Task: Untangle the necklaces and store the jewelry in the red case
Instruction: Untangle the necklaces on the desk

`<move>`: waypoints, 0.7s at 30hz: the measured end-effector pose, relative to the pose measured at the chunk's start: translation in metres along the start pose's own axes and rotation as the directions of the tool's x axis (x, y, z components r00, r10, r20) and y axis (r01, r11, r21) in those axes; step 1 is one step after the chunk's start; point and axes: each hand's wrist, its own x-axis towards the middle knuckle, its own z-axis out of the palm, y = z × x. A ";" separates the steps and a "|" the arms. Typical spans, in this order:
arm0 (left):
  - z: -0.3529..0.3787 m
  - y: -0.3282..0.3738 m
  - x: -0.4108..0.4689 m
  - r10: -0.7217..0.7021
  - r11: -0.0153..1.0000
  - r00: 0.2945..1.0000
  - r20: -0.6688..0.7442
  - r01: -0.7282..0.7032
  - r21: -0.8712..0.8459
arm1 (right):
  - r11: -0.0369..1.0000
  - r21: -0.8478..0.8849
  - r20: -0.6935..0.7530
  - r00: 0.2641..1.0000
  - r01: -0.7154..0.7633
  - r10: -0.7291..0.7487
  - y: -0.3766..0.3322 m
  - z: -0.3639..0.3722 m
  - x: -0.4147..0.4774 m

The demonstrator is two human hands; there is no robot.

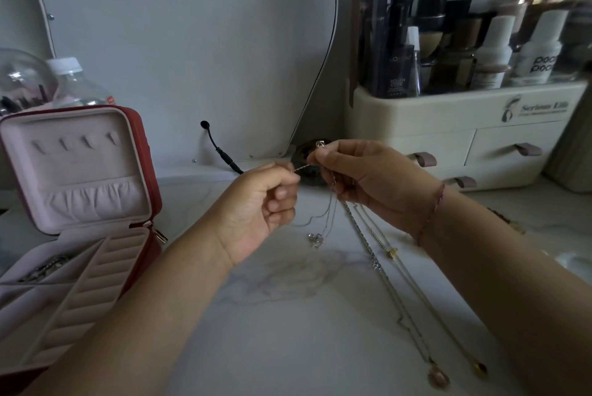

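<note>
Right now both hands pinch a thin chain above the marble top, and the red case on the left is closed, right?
No. The head view shows the red case open, lid raised. The left hand and right hand do pinch the thin chain above the marble top.

Two hands: left hand [259,203], right hand [368,177]. One red case [141,152], lower left; four hooks [87,141] in lid. Three drawer pulls [423,159], right. One bottle [75,81], upper left. Necklaces [368,245] tangled, count unclear.

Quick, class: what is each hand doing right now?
Left hand: pinches a thin chain.
Right hand: grips the tangled necklaces, which hang to the table.
</note>
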 end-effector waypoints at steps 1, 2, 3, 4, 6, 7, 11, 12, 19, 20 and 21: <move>-0.001 0.001 0.000 -0.006 1.000 1.000 -0.008 0.006 0.012 | 1.000 -0.009 -0.004 1.000 0.002 -0.002 0.000 -0.001 0.000; -0.002 0.001 -0.001 -0.007 1.000 1.000 -0.019 0.007 0.025 | 1.000 -0.019 -0.006 1.000 0.007 -0.007 0.000 -0.001 0.000; -0.002 0.001 -0.001 -0.004 0.999 1.000 -0.029 0.005 0.042 | 0.999 -0.032 -0.008 1.000 0.011 -0.012 0.000 -0.002 0.000; -0.001 0.000 -0.001 0.001 0.998 0.999 -0.039 0.002 0.065 | 0.999 -0.044 -0.009 1.000 0.016 -0.016 0.000 -0.002 0.000; 0.001 -0.001 -0.002 0.014 0.992 0.998 -0.055 -0.007 0.126 | 0.998 -0.063 -0.012 1.000 0.027 -0.027 0.001 -0.002 0.001; 0.002 -0.003 -0.002 0.023 0.987 0.998 -0.062 -0.013 0.159 | 0.997 -0.070 -0.014 0.999 0.032 -0.033 0.001 -0.002 0.001; 0.002 -0.005 -0.002 0.047 0.980 0.997 -0.061 -0.034 0.195 | 0.996 -0.077 -0.017 0.999 0.045 -0.047 0.001 -0.004 0.001; 0.002 -0.005 -0.002 0.058 0.981 0.996 -0.065 -0.044 0.188 | 0.997 -0.065 -0.023 0.999 0.045 -0.046 0.001 -0.005 0.001; -0.011 0.007 0.001 0.128 0.992 0.976 -0.175 -0.128 0.010 | 0.996 0.083 -0.053 0.998 0.031 -0.026 -0.006 -0.014 0.000; -0.013 0.009 0.001 0.132 0.991 0.971 -0.199 -0.136 -0.004 | 0.995 0.090 -0.056 0.998 0.032 -0.027 -0.006 -0.014 -0.001; -0.014 0.010 0.001 0.134 0.990 0.966 -0.219 -0.141 -0.017 | 0.995 0.099 -0.060 0.998 0.033 -0.027 -0.006 -0.014 -0.001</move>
